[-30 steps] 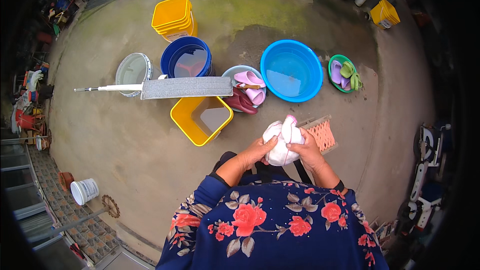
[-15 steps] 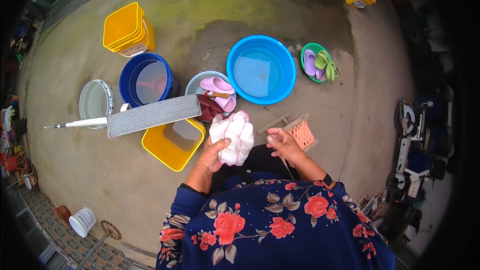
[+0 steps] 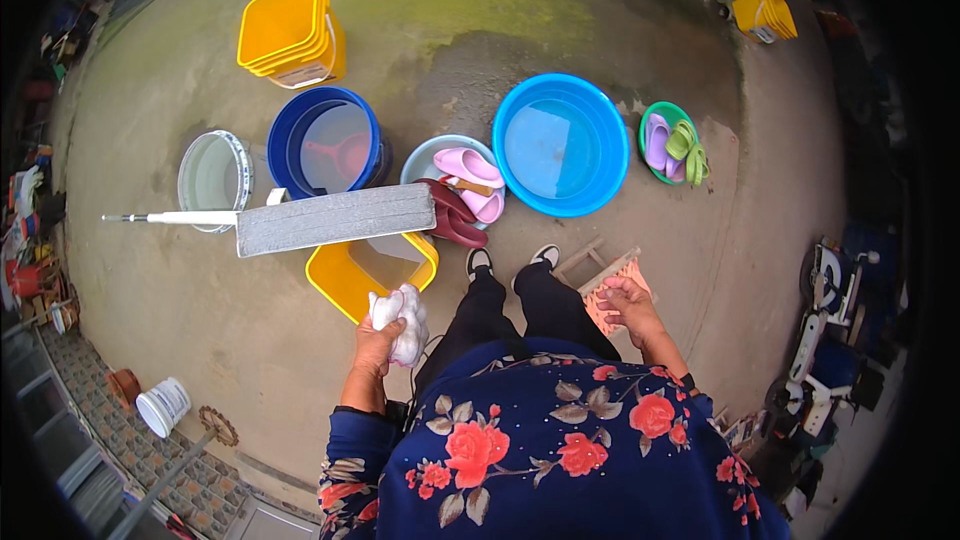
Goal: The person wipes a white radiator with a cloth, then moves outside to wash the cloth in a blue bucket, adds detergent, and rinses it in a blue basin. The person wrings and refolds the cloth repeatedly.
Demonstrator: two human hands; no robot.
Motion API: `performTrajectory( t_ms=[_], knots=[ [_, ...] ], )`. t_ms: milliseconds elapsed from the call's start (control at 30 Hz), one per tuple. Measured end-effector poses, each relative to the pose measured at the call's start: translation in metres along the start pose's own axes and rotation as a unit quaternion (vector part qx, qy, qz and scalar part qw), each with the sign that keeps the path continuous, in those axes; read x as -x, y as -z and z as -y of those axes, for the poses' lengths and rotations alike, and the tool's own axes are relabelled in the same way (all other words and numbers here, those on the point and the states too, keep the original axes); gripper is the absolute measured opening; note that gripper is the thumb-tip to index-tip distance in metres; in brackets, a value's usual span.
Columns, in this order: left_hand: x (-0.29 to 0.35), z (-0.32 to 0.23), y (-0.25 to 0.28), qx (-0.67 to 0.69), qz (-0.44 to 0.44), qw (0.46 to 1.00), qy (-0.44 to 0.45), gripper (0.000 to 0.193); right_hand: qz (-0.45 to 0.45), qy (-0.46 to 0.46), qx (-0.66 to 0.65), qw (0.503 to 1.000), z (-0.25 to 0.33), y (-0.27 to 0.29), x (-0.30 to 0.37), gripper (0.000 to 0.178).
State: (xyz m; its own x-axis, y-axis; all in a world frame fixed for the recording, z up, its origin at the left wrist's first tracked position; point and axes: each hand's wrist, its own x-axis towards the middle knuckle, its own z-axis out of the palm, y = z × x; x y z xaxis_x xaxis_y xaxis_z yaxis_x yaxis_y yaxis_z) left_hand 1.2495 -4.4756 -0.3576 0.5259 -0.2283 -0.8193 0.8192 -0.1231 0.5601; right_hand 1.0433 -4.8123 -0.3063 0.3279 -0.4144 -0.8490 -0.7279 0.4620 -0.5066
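Note:
A bunched white cloth with pinkish lines (image 3: pixel 405 328) is gripped in my left hand (image 3: pixel 377 348), just below the near rim of a square yellow bucket (image 3: pixel 330 292) that holds water. My right hand (image 3: pixel 632 308) holds nothing, its fingers loosely bent and apart. It hovers over a low wooden stool with an orange woven seat (image 3: pixel 612 285). A flat mop with a grey pad (image 3: pixel 340 220) lies across the yellow bucket, its white handle pointing left. Beyond my feet, dark red slippers (image 3: pixel 458 225) lean by a pale basin (image 3: pixel 425 155) holding pink slippers (image 3: pixel 470 166).
A bright blue basin of water (image 3: pixel 615 175) stands ahead. Left of it are a dark blue bucket (image 3: pixel 283 155) with a pink dipper in water and a whitish bucket (image 3: pixel 186 185). Stacked yellow buckets (image 3: pixel 295 30) stand farther off. A green basin (image 3: pixel 655 112) of slippers sits right.
The cloth in my left hand has moved left and is squeezed smaller. My right hand has moved right, over the stool. My legs and shoes have come into sight as the view shifted.

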Motion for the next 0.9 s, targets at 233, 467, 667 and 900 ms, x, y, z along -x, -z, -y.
performTrajectory(
  t_ms=[233,467,667,900],
  knots=[
    [0.02,0.011,0.021,0.031,-0.082,0.994,-0.063,0.036,0.054,0.041,0.08,0.994,0.042,-0.017,-0.028,0.026],
    [0.025,0.011,0.008,0.162,-0.122,0.978,-0.057,0.031,0.066,0.079,0.13,0.986,0.052,0.01,-0.03,0.025],
    [0.02,0.003,-0.05,0.308,0.044,0.949,-0.058,0.053,0.083,0.055,0.161,0.982,0.059,0.057,-0.048,0.025],
    [0.046,0.023,-0.133,0.334,-0.028,0.942,-0.01,0.043,0.127,0.091,0.192,0.969,0.093,0.096,-0.099,0.026]
  ],
)
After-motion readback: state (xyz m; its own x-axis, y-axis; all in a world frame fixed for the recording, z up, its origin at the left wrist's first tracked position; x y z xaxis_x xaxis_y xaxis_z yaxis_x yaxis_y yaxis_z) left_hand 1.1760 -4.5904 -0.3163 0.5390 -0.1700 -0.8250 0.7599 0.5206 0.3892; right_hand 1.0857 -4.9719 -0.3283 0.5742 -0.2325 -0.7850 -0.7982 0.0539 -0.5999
